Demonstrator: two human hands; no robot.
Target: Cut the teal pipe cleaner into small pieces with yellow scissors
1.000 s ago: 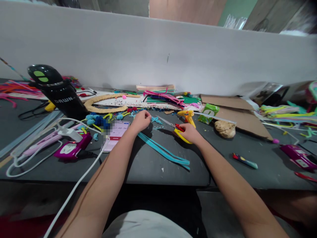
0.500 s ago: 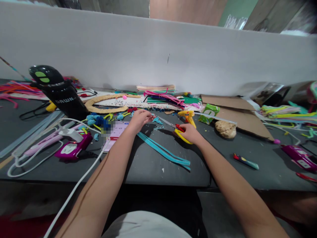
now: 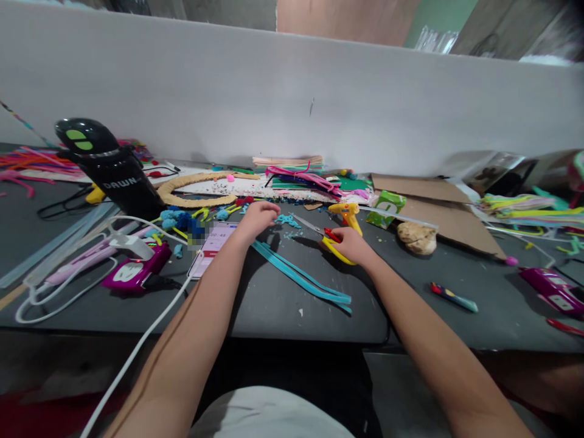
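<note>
My left hand (image 3: pixel 259 220) is closed in a pinch, and light-blue pipe cleaners (image 3: pixel 301 278) trail from beneath it across the table towards the right. The exact grip point is hidden behind the fingers. My right hand (image 3: pixel 350 244) is closed round the yellow and red handles of a pair of scissors (image 3: pixel 314 227), whose blades point left towards the left fingertips. Short snipped blue pieces (image 3: pixel 288 221) lie on the table between the left fingers and the blades.
A black bottle (image 3: pixel 123 176), a phone (image 3: pixel 218 243) and a purple power socket (image 3: pixel 132 274) with white cables stand on the left. Behind the hands are a beige ring (image 3: pixel 171 193) and a yellow glue gun (image 3: pixel 349 214). A cutter (image 3: pixel 454 298) lies right.
The light-blue tip that stuck out between the left fingers and the blades is gone from there. The blue pile looks slightly larger, and my left fingers have drawn back a little leftward.
</note>
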